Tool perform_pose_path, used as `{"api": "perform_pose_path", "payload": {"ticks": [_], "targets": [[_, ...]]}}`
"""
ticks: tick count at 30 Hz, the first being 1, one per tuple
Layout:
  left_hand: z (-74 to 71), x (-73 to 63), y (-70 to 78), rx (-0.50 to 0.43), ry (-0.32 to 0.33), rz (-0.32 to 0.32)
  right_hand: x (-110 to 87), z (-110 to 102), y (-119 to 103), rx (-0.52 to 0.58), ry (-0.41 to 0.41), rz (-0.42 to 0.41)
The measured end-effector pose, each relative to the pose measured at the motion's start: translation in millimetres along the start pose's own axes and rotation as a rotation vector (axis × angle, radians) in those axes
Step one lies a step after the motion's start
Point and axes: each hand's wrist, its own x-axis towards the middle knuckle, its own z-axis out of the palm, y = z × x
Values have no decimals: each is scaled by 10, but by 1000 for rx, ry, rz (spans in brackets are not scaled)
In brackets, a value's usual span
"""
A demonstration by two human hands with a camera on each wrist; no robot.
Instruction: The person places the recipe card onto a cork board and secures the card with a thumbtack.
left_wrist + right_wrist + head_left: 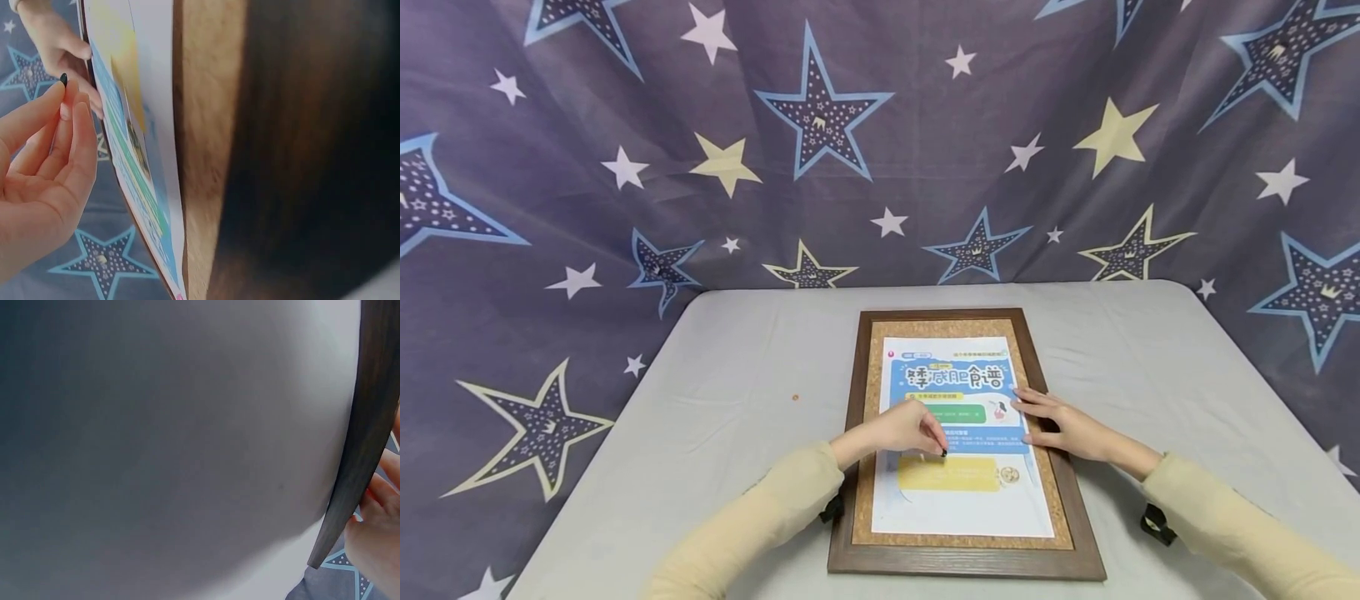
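Note:
A framed corkboard point(966, 562) lies on the table with a printed poster point(962, 517) flat on its cork. Over the middle of the poster, my left hand point(904, 429) pinches a small black round-edged piece point(64, 79) between thumb and index finger. Its other fingers curve loosely in the left wrist view. My right hand point(1071, 425) rests across the right side of the frame, fingers spread and fingertips on the poster's right edge. In the right wrist view the dark wooden frame point(365, 431) hides part of that hand.
The table point(730, 450) has a light grey cover, and a tiny orange-brown spot point(795, 397) shows on it left of the board. A dark curtain point(917, 208) printed with stars hangs behind. Black straps point(1157, 525) circle the wrists near the beige sleeves.

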Motion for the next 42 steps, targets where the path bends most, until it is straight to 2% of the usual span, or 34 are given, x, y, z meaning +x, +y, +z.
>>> {"api": "perform_pose_path", "payload": {"ticks": [15, 20, 34, 39, 42], "targets": [[208, 167, 178, -14, -57, -14, 9, 17, 15, 21, 16, 19], [270, 210, 260, -7, -81, -4, 18, 9, 10, 31, 7, 22], [506, 341, 410, -70, -154, 39, 14, 8, 17, 20, 20, -4], [587, 401, 469, -61, -179, 43, 9, 10, 17, 3, 24, -16], [641, 420, 514, -22, -182, 43, 9, 11, 15, -5, 24, -9]]}}
